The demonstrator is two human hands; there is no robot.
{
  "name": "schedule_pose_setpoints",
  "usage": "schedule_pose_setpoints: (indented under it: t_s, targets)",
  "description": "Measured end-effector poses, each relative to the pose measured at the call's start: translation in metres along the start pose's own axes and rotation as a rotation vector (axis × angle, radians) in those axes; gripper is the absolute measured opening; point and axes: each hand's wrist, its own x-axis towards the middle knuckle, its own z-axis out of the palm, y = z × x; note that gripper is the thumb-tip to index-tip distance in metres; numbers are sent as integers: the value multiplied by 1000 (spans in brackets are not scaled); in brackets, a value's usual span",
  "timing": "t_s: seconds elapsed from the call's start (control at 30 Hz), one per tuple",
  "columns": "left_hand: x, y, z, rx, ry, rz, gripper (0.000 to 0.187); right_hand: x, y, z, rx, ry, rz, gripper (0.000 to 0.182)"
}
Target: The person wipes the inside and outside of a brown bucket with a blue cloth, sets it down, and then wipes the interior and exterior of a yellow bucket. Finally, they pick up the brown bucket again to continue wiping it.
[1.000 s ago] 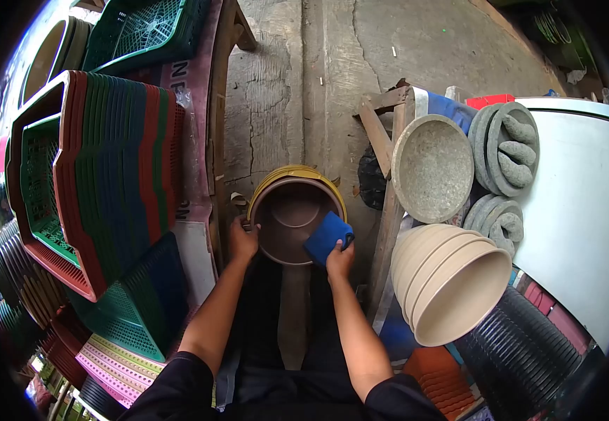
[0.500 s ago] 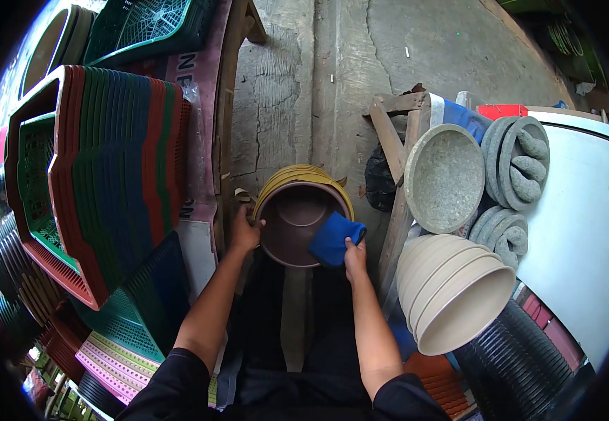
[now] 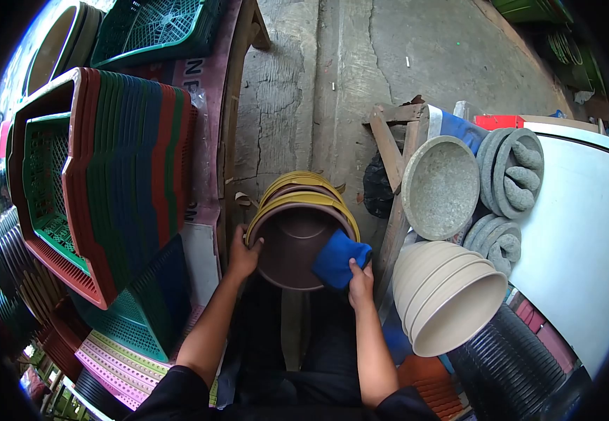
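A brown basin [image 3: 287, 245] with a yellow outer rim sits tilted toward me. Behind it, a stack of yellow-rimmed basins [image 3: 303, 178] shows, with a gap between their rims and the front one. My left hand [image 3: 244, 254] is closed on the left side of the front basin's rim, thumb on the inside. In my right hand [image 3: 361, 281] is a folded blue cloth [image 3: 341, 259], pinched under the thumb. The cloth overlaps the basin's right inner edge. My right fingers beneath the cloth are partly hidden.
Colored plastic baskets [image 3: 132, 154] are stacked at left, beside a wooden table edge [image 3: 231, 91]. To the right are a stone mortar [image 3: 440, 188], cream bowls [image 3: 452, 298], stone pestles [image 3: 524, 175] and a wooden stand [image 3: 386, 149]. Cracked concrete floor [image 3: 346, 105] lies ahead.
The front basin has come toward me, away from the stack behind it, and a gap between the rims now shows. Both hands and the blue cloth moved with it.
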Motion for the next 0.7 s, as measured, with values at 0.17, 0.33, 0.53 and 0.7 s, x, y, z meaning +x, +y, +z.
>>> schedule_pose_setpoints:
  t_s: [0.17, 0.33, 0.53, 0.7]
  targets:
    - [-35, -1, -19, -306, -4, 226, 53, -56, -30, -2, -18, -51, -70, 43]
    - [-93, 94, -45, -652, -38, -181, 60, -100, -72, 2, -199, -72, -277, 38]
    - [-148, 145, -60, -931, -18, -123, 54, -160, -129, 26, -809, 164, -1014, 40]
    - [-185, 193, -77, -979, 69, 87, 53, -200, -181, 57, -707, 101, -1171, 34]
